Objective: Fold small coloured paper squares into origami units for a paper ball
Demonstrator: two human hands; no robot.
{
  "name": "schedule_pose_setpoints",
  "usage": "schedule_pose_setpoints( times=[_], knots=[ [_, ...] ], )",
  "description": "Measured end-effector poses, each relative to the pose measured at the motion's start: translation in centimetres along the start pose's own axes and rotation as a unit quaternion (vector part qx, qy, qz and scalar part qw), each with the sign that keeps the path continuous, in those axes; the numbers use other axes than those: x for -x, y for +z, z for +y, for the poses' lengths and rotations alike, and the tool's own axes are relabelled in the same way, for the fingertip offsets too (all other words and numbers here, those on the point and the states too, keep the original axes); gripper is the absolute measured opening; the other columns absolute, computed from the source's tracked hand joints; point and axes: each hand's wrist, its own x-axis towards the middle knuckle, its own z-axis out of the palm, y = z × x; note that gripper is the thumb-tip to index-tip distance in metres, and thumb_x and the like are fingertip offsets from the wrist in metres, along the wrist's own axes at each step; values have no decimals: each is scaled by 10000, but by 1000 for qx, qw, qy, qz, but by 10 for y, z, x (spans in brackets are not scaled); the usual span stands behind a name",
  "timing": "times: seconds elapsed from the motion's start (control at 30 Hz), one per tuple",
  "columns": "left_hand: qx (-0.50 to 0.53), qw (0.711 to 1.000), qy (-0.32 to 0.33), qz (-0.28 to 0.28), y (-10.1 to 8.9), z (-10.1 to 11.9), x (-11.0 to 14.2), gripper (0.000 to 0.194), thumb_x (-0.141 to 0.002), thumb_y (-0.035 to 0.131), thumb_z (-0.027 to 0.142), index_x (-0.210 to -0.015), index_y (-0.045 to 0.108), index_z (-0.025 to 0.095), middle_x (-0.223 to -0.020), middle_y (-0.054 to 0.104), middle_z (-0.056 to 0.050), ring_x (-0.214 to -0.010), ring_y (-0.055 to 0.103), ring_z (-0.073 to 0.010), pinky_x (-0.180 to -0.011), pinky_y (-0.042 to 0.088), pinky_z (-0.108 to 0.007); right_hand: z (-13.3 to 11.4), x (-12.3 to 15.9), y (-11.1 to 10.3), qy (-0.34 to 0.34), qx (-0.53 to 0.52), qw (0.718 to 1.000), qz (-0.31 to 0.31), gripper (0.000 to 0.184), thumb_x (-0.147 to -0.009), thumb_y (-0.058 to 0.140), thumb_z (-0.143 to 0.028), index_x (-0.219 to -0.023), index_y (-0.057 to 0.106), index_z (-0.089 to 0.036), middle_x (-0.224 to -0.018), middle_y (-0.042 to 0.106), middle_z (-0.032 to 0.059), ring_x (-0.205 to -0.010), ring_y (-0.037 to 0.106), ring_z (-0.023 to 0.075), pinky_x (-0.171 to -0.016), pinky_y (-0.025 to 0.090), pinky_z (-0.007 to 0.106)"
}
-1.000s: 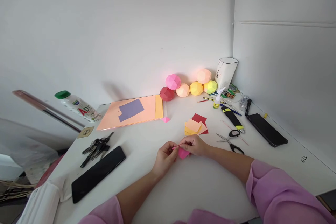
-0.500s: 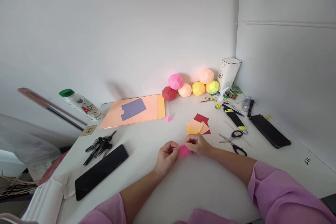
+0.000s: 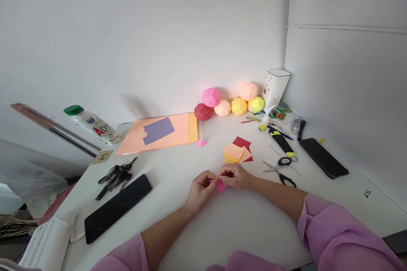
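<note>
Both my hands meet at the middle of the white table [image 3: 235, 224]. My left hand [image 3: 201, 189] and my right hand [image 3: 235, 175] each pinch a small pink folded paper piece [image 3: 220, 185] between fingertips, just above the tabletop. Most of the piece is hidden by my fingers. Just beyond my right hand lies a small stack of square papers [image 3: 237, 153] in yellow, peach and red. A tiny pink folded piece [image 3: 201, 143] lies further back, near the big sheets.
Scissors [image 3: 280, 170], a utility knife [image 3: 282, 144], a glue bottle [image 3: 263, 122] and a phone [image 3: 323, 157] lie right. Several paper balls [image 3: 229, 102] sit against the wall. Large peach sheets [image 3: 160, 133], keys [image 3: 116, 175], a black case [image 3: 118, 207] and a lying bottle [image 3: 92, 124] are left.
The pink piece shows less between my fingers than before; my fingertips have drawn closer together over it. The view shifted slightly.
</note>
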Motion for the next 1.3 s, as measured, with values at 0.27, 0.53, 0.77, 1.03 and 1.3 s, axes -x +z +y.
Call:
schedule_pose_setpoints(
  times=[0.27,0.53,0.77,1.03,1.3],
  knots=[
    [60,998,5,25,-5,-9,-2,209,-753,606,354,-684,512,180,-520,458,67,-459,405,-76,-470,335,-203,0,1,-3,38,-28,999,15,111,-760,542,-197,-674,481,-162,-582,421,-49,-511,349,74,-460,289,197],
    [41,999,-3,-24,-2,-3,-2,222,-778,625,372,-790,560,161,-658,547,26,-550,493,-88,-548,402,-225,0,-1,-2,43,-36,998,3,127,-787,549,-256,-719,492,-165,-580,409,-54,-509,340,74,-463,281,202],
    [105,994,3,14,-3,-4,-2,244,-780,621,388,-729,535,165,-630,520,44,-543,480,-78,-542,397,-213,-6,1,-4,60,-80,995,27,97,-740,535,-187,-682,459,-171,-571,426,-56,-480,386,72,-443,312,198],
    [114,993,4,14,-4,-8,-4,267,-809,580,427,-757,498,178,-591,531,50,-494,485,-80,-508,398,-216,-3,-1,-5,60,-140,988,15,162,-820,552,-318,-817,453,-191,-578,508,-60,-478,490,91,-463,392,213],
    [138,990,-7,35,0,-5,-4,316,-786,625,404,-970,463,204,-661,576,42,-593,561,-109,-587,443,-233,7,-1,-3,50,-114,992,19,220,-807,610,-355,-802,474,-183,-576,521,-57,-492,526,101,-483,428,228]
  ],
)
